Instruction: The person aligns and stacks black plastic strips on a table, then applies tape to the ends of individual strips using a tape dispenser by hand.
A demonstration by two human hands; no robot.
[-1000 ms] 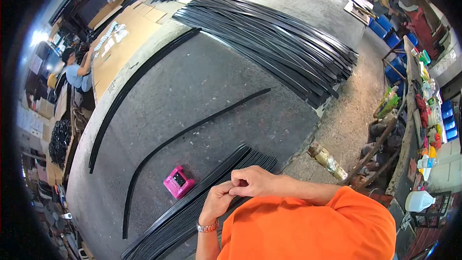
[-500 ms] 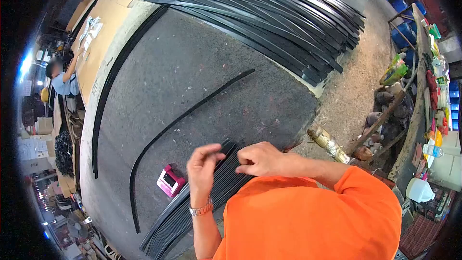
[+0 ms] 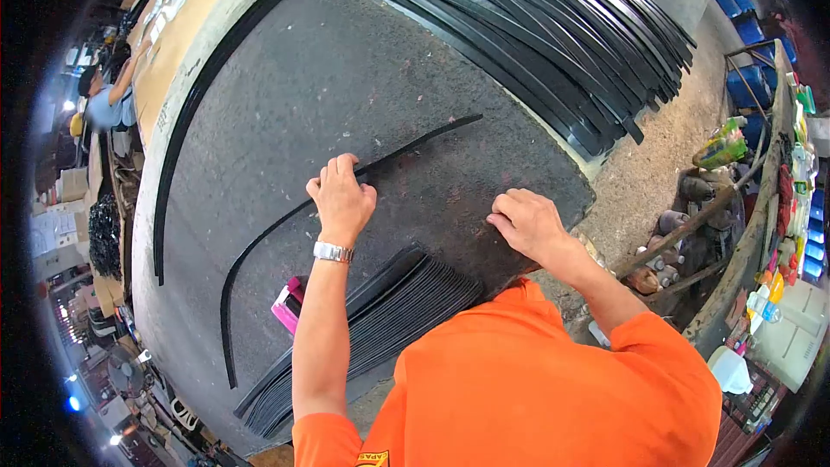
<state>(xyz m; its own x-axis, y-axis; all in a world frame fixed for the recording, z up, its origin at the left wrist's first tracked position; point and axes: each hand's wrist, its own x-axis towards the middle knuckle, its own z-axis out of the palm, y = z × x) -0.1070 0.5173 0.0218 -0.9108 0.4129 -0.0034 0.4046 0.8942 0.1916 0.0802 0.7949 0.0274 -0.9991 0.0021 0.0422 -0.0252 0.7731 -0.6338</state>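
A single long black strip (image 3: 421,140) lies in a curve across the dark tabletop (image 3: 259,104). Over its middle is my left hand (image 3: 343,201), fingers bent and thumb apart; whether they touch the strip I cannot tell. My right hand (image 3: 529,223) is above the table's right part, fingers curled in, with nothing visible in them. Between my forearms, close to my body, a bundle of thin black strips (image 3: 415,285) lies side by side. A pink-and-white object (image 3: 287,307) stands beside the bundle, partly hidden by my left forearm.
A large pile of black strips (image 3: 553,35) covers the far side. More long strips (image 3: 186,130) run along the left edge. Right of the table, a rusty rail (image 3: 726,207) stands near bottles and blue containers (image 3: 748,86). Another person (image 3: 111,102) works at a cardboard-covered surface at far left.
Both hands have moved away from the bundle and apart: the left forward over the single strip, the right forward and to the right. The camera view has shifted slightly.
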